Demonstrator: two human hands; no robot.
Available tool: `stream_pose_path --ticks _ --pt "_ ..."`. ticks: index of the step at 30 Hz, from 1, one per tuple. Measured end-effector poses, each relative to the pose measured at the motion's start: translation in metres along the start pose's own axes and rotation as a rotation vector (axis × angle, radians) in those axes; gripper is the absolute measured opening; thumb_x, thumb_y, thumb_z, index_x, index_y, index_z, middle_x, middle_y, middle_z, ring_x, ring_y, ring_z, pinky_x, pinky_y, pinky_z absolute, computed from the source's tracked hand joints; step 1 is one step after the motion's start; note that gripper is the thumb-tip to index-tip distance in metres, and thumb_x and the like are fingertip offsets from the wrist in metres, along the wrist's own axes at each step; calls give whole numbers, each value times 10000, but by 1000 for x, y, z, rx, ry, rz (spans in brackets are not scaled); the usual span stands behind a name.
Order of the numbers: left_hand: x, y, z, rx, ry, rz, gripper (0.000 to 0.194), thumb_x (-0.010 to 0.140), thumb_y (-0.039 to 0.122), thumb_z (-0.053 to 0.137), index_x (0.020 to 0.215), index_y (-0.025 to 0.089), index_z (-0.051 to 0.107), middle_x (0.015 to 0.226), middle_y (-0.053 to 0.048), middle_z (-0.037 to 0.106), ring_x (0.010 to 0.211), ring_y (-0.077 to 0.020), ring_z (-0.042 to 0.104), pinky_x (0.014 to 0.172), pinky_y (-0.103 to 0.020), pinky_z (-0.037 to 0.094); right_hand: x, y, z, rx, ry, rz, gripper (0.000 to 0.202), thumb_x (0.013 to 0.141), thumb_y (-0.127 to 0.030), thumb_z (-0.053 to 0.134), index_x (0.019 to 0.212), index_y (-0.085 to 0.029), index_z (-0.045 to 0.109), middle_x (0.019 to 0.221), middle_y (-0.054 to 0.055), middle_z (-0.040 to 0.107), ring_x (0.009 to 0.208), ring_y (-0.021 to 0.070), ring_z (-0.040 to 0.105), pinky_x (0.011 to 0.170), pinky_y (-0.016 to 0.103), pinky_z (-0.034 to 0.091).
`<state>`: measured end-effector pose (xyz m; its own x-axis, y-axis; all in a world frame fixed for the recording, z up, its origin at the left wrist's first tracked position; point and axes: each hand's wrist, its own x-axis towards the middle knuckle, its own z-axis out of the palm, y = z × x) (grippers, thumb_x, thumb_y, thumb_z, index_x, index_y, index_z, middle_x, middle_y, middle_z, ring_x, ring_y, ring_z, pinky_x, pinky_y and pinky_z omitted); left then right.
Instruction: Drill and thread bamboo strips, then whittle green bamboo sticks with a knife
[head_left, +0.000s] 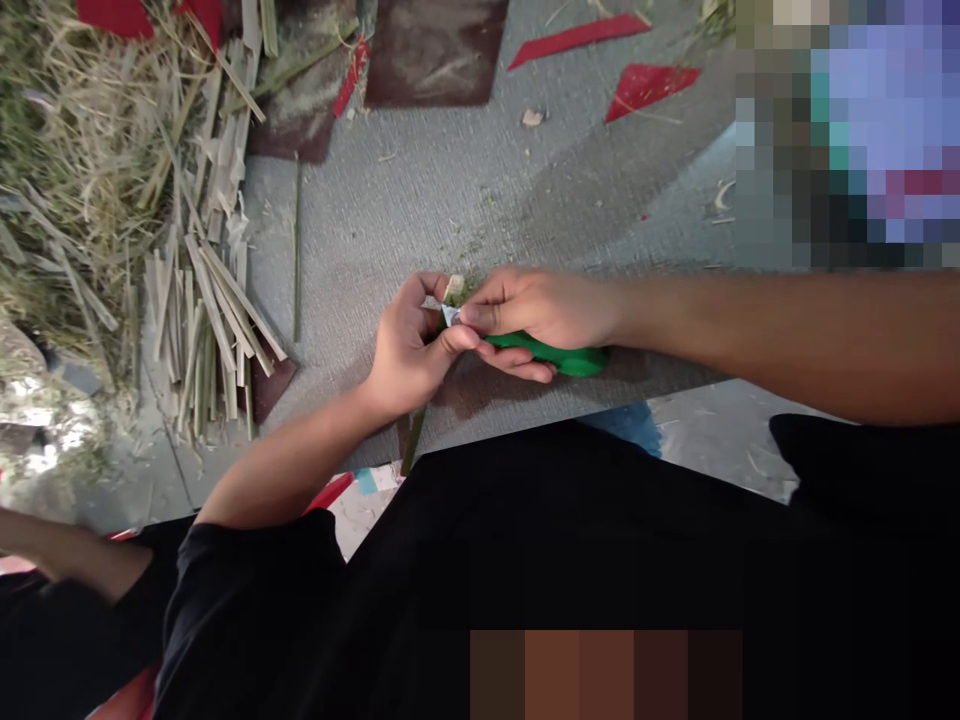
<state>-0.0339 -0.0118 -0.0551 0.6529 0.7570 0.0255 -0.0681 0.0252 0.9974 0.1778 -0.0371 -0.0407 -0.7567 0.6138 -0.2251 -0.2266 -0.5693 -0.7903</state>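
My right hand [555,305] is closed around a tool with a green handle [577,360] and a short, pale, pointed tip [451,315]. Its exact kind is partly hidden by my fingers. My left hand [416,345] pinches a flat green stalk [412,440], whose lower end hangs past the table edge towards my shirt. At the fingertips of both hands, the tool's tip meets the stalk's pale upper end [454,290]. Small green shavings [472,240] lie on the table just beyond.
A bundle of dry strips [214,330] and a heap of tangled fibres [105,170] cover the left of the grey table [360,210]. Dark brown sheets [435,50] and red scraps [577,38] lie at the back. Another person's arm [67,555] shows at lower left.
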Motion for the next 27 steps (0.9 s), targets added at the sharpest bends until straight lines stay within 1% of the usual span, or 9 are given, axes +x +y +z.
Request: stream_pose_path --ticks 4,8,10,13,15,18,23,25,27 --pt "0 0 2 0 43 33 603 966 722 871 1082 257 505 606 94 633 452 -86 574 455 -189 392 4 5 10 18 145 -101 505 1186 -499 717 815 -180 593 534 -54 536 373 103 565 358 186 418" --pt "-1 -1 0 11 90 -29 628 936 740 884 1063 262 498 593 94 644 363 -67 473 381 -191 310 8 11 14 -19 227 -231 545 1181 -521 726 784 -176 581 542 -44 549 380 104 572 371 193 439" --pt "-1 -1 -2 12 91 -57 615 957 738 864 1070 271 481 596 101 646 323 -57 424 345 -189 286 10 12 13 -33 228 -249 564 1179 -538 725 773 -180 569 542 -46 543 382 104 575 377 195 445" --pt "-3 0 -7 8 17 -63 571 1005 699 838 1104 284 458 571 125 612 302 -69 422 322 -183 302 11 10 6 -59 128 -172 594 1146 -597 755 762 -187 561 526 -48 535 370 116 579 363 205 435" --pt "-4 1 -11 17 -39 -70 581 994 687 856 1124 287 455 568 124 607 312 -82 442 327 -190 303 12 7 1 -62 43 -77 608 1115 -642 775 767 -187 572 514 -46 534 360 129 581 348 214 432" --pt "-8 2 -15 66 -63 -92 621 953 721 879 1133 279 482 566 106 604 339 -87 434 362 -206 272 11 4 -3 -29 -29 50 589 1113 -650 770 803 -183 588 514 -52 536 353 130 570 339 215 436" --pt "-16 3 -16 252 20 -34 593 991 764 805 1113 252 531 542 100 562 370 -76 418 402 -197 232 8 0 2 -1 9 126 523 1184 -561 702 854 -171 589 539 -63 543 368 104 560 361 186 429" --pt "-18 5 -15 284 37 -5 575 1014 759 778 1107 243 542 568 88 592 401 -73 453 421 -183 270 9 1 7 -4 34 113 518 1198 -547 684 856 -170 586 539 -71 532 365 97 546 368 185 426" --pt "-20 7 -14 251 54 -38 559 1023 745 777 1117 243 549 617 69 645 435 -80 503 439 -180 322 10 3 12 0 67 83 531 1196 -557 686 845 -175 574 535 -79 519 364 91 527 378 188 424"
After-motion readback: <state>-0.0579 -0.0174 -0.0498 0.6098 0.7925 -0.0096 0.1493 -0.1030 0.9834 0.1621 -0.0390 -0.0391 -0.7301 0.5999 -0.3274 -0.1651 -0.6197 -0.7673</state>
